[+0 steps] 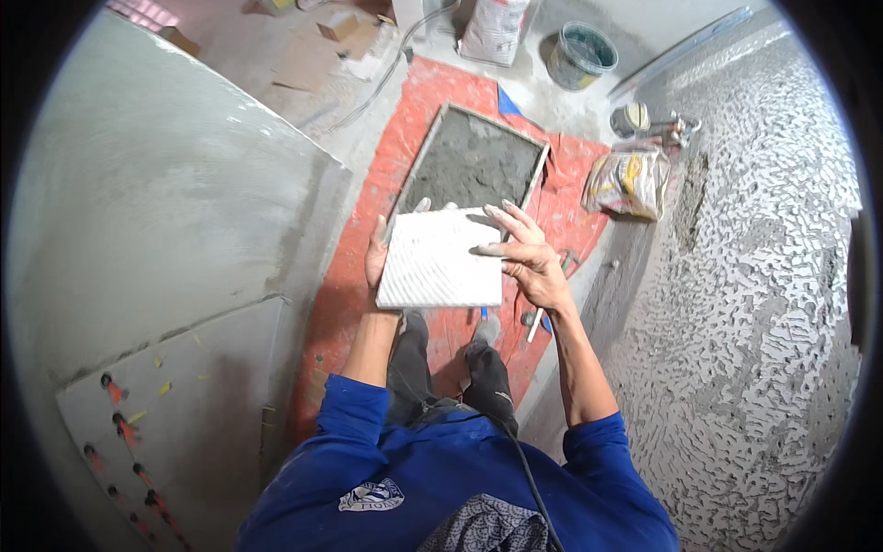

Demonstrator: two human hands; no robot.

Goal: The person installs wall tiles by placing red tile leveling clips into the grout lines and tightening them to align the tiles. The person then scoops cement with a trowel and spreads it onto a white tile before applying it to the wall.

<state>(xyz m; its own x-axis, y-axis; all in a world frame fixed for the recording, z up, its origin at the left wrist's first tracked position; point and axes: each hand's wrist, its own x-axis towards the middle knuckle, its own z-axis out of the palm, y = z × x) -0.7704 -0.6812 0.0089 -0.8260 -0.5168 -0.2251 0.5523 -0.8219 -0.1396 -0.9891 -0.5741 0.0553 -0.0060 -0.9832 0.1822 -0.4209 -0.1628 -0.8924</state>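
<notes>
In front of my body I hold up a white square-cornered tile [440,258] with fine curved ridges across its face. My left hand [375,256] is closed on its left side, with the palm and part of the fingers hidden behind it. My right hand [535,265] grips the right side, and some of its fingers lie over the ridged face. Grey dust coats the fingertips. Beyond the tile, a shallow framed tray [425,152] of wet grey mortar [487,156] rests on a red sheet [368,207].
Rough mortar covers the right wall [736,350]. Along it lie a filled bag [628,184] and a small tub [631,120]. A hammer [567,259] is near my right foot. A bucket [581,57] and a white sack [495,32] stand behind. Levelling clips [124,428] dot the left wall's large tile [212,368].
</notes>
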